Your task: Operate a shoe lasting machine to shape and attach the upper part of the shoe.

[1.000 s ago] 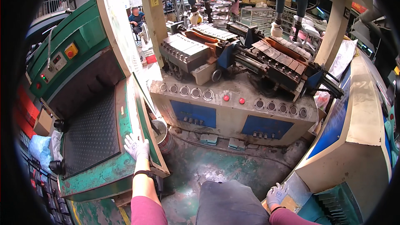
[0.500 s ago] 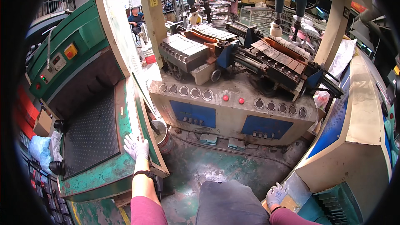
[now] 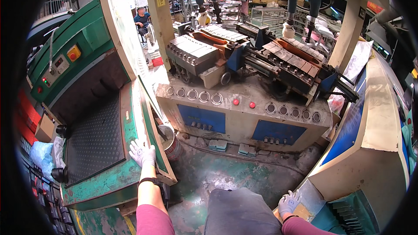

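In a pale grey glove, my left hand (image 3: 143, 153) lies flat on the front corner of the green machine (image 3: 111, 175), fingers spread and holding nothing. A dark perforated mat (image 3: 95, 137) covers the bed inside that machine, just left of the hand. At the lower right, my right hand (image 3: 289, 203), gloved the same way, rests with its fingers apart at the edge of the cream and blue machine (image 3: 348, 172). Beside its fingertips is a greyish flat sheet (image 3: 310, 195). Part of that palm is hidden from view.
Ahead stands a cream press (image 3: 244, 124) with round gauges, red buttons and two clamp stations. Two teal foot pedals (image 3: 217, 145) lie on the floor before it. A bucket (image 3: 171, 141) stands beside the green machine. Two people are farther back, one seated (image 3: 141, 21).
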`<state>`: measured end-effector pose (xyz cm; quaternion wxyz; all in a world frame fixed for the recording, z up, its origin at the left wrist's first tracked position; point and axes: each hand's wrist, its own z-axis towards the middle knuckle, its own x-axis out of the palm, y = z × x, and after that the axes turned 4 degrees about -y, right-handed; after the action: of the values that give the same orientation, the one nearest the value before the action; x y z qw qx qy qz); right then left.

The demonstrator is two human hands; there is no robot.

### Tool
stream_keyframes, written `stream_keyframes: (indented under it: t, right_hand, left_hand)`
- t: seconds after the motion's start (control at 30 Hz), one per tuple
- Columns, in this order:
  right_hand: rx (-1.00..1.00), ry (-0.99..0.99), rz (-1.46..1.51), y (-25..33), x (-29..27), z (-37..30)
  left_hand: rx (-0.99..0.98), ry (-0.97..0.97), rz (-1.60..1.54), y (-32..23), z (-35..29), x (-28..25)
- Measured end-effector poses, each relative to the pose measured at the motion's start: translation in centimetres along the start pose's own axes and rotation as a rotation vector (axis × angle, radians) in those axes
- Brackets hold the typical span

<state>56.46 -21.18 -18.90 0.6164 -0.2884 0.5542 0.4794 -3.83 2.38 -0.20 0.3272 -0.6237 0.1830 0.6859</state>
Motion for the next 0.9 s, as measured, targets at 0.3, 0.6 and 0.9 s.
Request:
stream_keyframes:
  t: [0.3, 0.6, 0.9]
  right_hand:
    - [-0.002, -0.001, 0.001, 0.04, -0.06, 0.02]
    - [-0.002, -0.003, 0.000, -0.07, 0.06, -0.03]
    - [0.005, -0.001, 0.002, -0.08, 0.20, -0.02]
  left_hand:
    - [0.003, -0.001, -0.009, 0.02, -0.07, -0.08]
    - [-0.007, 0.002, 0.016, -0.13, -0.03, -0.15]
    - [-0.005, 0.007, 0.019, -0.09, -0.01, -0.22]
